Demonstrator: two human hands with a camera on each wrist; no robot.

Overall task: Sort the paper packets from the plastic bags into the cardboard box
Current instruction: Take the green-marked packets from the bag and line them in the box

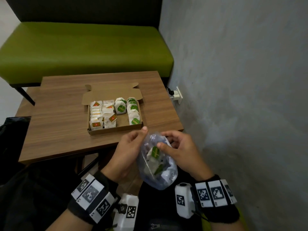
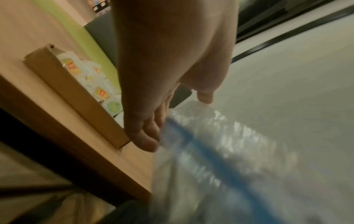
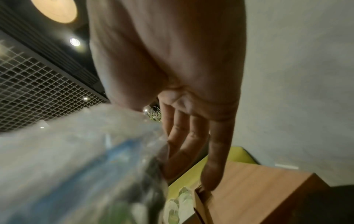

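A clear plastic zip bag (image 1: 156, 164) with a blue strip hangs between my two hands, just in front of the table's near edge. Inside it lie white paper packets with green labels (image 1: 155, 151). My left hand (image 1: 141, 135) pinches the bag's left rim, thumb up; its wrist view shows the fingers (image 2: 149, 136) on the bag (image 2: 210, 144). My right hand (image 1: 164, 140) grips the bag's right side, thumb pressed on its front. The open cardboard box (image 1: 115, 130) sits on the table, with red-labelled packets on the left and green-labelled ones on the right.
The wooden table (image 1: 66, 122) stands against a green bench (image 1: 83, 47). A grey wall (image 1: 241, 80) runs along the right, with a plugged socket (image 1: 176, 95) near the table's corner. A dark bag (image 1: 15, 130) lies at the left.
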